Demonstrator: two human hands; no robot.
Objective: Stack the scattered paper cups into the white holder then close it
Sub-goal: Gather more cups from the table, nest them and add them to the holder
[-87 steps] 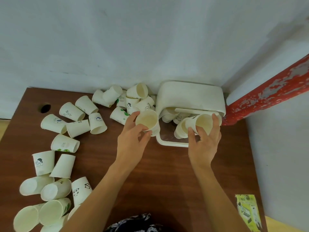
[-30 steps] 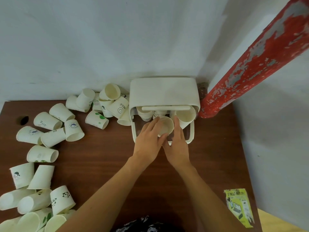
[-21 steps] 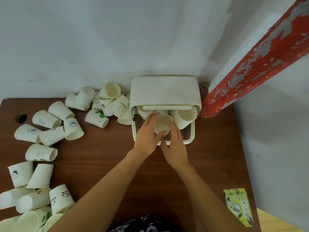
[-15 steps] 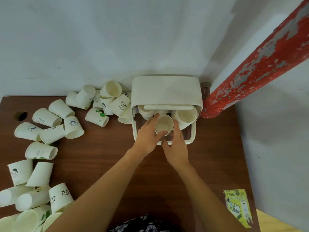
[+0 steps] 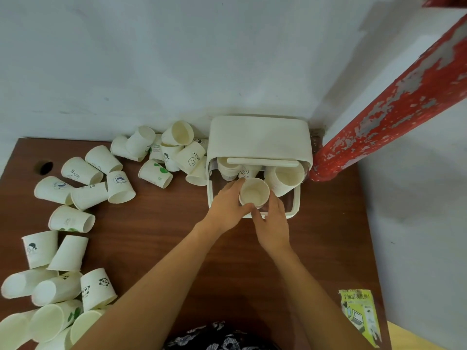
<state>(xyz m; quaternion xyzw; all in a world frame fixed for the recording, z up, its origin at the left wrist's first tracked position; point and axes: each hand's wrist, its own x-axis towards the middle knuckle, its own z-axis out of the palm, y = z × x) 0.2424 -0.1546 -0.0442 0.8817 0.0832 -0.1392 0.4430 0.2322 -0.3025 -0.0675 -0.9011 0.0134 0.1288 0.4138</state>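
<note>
The white holder (image 5: 260,137) stands at the back of the brown table, its clear front flap folded down toward me. Inside it lean stacked paper cups, with the largest stack (image 5: 285,179) at the right. Both hands hold one paper cup (image 5: 254,192) at the holder's mouth, its opening facing me. My left hand (image 5: 227,205) grips the cup's left side with fingers and thumb. My right hand (image 5: 273,221) cradles its right and lower side. Several loose cups (image 5: 118,186) lie scattered over the table's left half.
A peeling red post (image 5: 384,122) slants up from the table's back right corner beside the holder. A yellow-green leaflet (image 5: 360,317) lies at the front right. A round hole (image 5: 46,167) sits in the tabletop at far left. White walls close the back and right.
Both hands have stayed at the holder's mouth with the cup between them. The cup has drawn slightly toward me and lower. The scattered cups have not moved.
</note>
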